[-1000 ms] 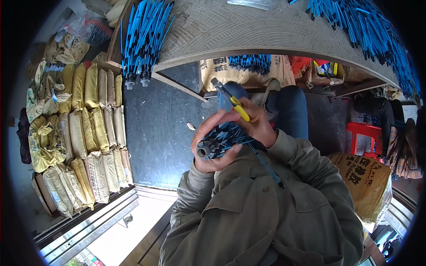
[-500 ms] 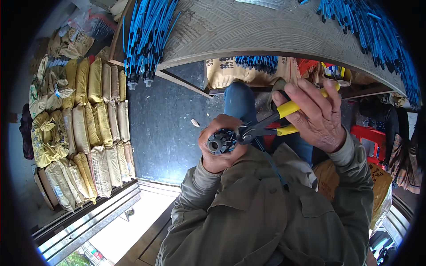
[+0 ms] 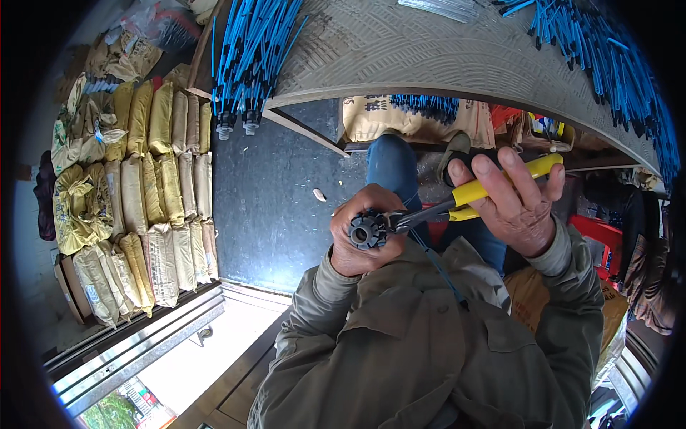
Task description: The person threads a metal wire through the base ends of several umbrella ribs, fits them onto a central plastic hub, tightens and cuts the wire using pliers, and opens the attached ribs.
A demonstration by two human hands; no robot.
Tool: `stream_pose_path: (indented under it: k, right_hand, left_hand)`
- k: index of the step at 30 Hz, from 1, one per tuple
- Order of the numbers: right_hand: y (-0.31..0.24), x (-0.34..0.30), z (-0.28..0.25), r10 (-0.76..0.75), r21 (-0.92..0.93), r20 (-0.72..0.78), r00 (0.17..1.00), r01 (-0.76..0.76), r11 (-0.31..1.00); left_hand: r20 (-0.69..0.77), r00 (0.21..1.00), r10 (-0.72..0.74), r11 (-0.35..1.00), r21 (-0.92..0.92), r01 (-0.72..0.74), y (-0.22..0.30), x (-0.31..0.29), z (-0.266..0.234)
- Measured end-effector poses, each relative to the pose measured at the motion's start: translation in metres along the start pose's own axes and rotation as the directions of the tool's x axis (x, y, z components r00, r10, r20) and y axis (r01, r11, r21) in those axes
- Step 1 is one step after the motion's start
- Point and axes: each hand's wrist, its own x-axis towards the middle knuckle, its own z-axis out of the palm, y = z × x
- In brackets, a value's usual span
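My left hand (image 3: 355, 253) is wrapped round a dark grey ribbed part (image 3: 366, 230), round in outline, with a hole at its centre facing up. Whatever continues below it is hidden by the palm. My right hand (image 3: 520, 209) holds pliers (image 3: 468, 191) with yellow handles, fingers laid over the upper handle and the lower one under the palm. The dark jaws reach the right side of the ribbed part; what they grip there is too small to make out. A thin bluish strand (image 3: 444, 274) hangs from near the jaws across my jacket.
A patterned worktop (image 3: 429, 53) spans the far side, bearing bundles of blue rods with black ends (image 3: 250, 64) at left and more blue rods (image 3: 600, 64) at right. Packed yellowish sacks (image 3: 161, 193) lie stacked to the left. A red plastic stool (image 3: 599, 239) is at right.
The plier handles have come closer together, with the right hand's fingers straighter. Both hands appear shifted slightly right along with the whole view.
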Motion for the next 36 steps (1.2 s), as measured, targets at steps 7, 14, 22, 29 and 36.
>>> stream_pose_path:
  k: [7, 14, 22, 29, 36]
  right_hand:
    - [-0.010, -0.007, -0.002, 0.038, 0.019, -0.038, 0.999, -0.037, 0.999]
    - [0.026, 0.012, -0.045, -0.196, 0.601, 0.444, 0.874, -0.128, 0.789]
    - [0.071, 0.037, -0.038, -0.794, 0.394, 0.577, 0.192, -0.917, 0.064]
    - [0.049, 0.008, -0.033, -0.761, 0.026, 0.504, 0.409, -0.888, -0.460]
    - [0.037, 0.003, -0.069, -0.445, 0.648, 0.675, 0.589, -0.761, -0.023]
  left_hand:
    - [-0.014, 1.000, -0.008, 0.999, -0.047, 0.008, -0.004, -0.004, -0.003]
    - [0.054, 0.999, -0.006, 1.000, -0.003, 0.006, 0.000, -0.007, -0.012]
    - [0.248, 0.950, -0.188, 0.969, -0.113, 0.221, 0.026, 0.004, -0.009]
    - [0.380, 0.917, 0.122, 0.982, -0.180, -0.057, 0.000, 0.010, -0.024]
    - [0.263, 0.965, -0.006, 0.994, -0.104, 0.034, -0.001, 0.007, -0.017]
